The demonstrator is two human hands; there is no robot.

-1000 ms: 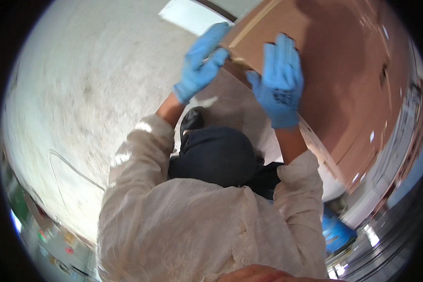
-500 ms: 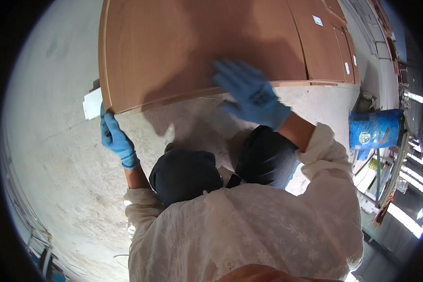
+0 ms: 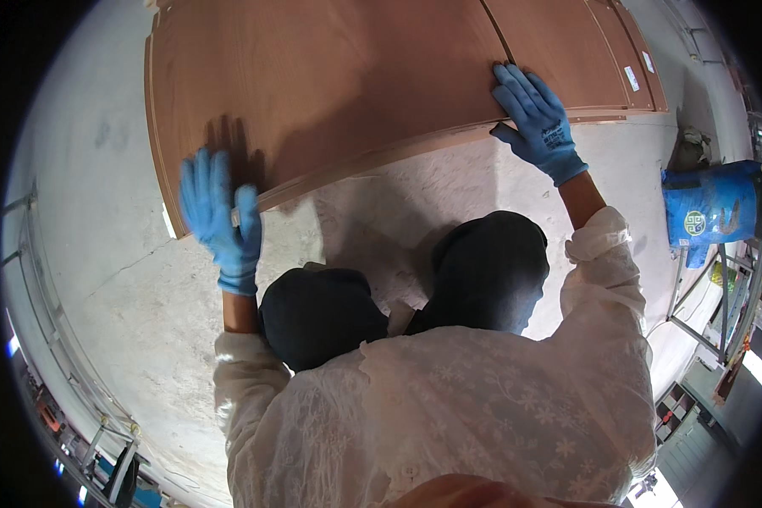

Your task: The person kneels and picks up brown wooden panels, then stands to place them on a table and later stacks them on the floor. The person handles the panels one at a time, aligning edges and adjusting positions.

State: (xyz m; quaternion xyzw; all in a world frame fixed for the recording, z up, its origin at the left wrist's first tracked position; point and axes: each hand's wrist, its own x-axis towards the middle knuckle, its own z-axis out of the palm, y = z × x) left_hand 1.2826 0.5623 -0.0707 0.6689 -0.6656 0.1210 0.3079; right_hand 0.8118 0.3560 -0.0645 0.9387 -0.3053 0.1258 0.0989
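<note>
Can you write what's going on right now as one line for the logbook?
left hand: open, blurred, at near edge of wooden board | right hand: flat on board, thumb under its edge | board: lying on concrete floor | person: crouching

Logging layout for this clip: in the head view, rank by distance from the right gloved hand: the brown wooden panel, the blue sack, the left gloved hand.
From the right gloved hand:
1. Brown wooden panel, under its fingers, on the floor ahead.
2. Blue sack, far right, by a metal frame.
3. Left gloved hand, at the panel's near-left corner.
</note>
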